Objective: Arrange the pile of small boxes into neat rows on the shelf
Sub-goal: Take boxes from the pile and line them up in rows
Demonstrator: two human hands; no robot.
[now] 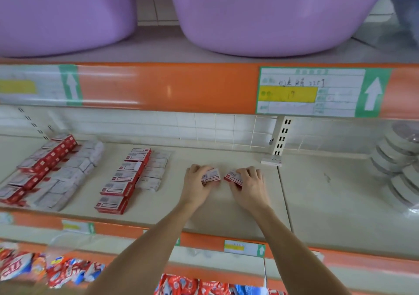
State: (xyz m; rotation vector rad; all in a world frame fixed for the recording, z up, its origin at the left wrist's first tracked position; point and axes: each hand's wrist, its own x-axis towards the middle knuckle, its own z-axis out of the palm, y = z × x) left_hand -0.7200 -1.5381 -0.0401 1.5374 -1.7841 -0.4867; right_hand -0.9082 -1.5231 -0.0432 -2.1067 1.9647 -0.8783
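On the beige shelf (226,210) my left hand (196,185) grips a small stack of red-and-white boxes (212,176). Just to its right my right hand (248,184) grips another small stack of boxes (233,177). The two stacks sit a short gap apart on the shelf surface. To the left stands a neat row of red-and-white boxes (123,181), with a row of white boxes (155,170) beside it. Further left lie more rows of red boxes (43,160) and white boxes (72,174).
Two purple tubs (272,15) sit on the upper shelf behind an orange rail with a price label (310,91). Stacked grey round items (401,163) fill the shelf's right end. A white upright bracket (281,139) stands at the back. Red snack packets (56,269) lie below.
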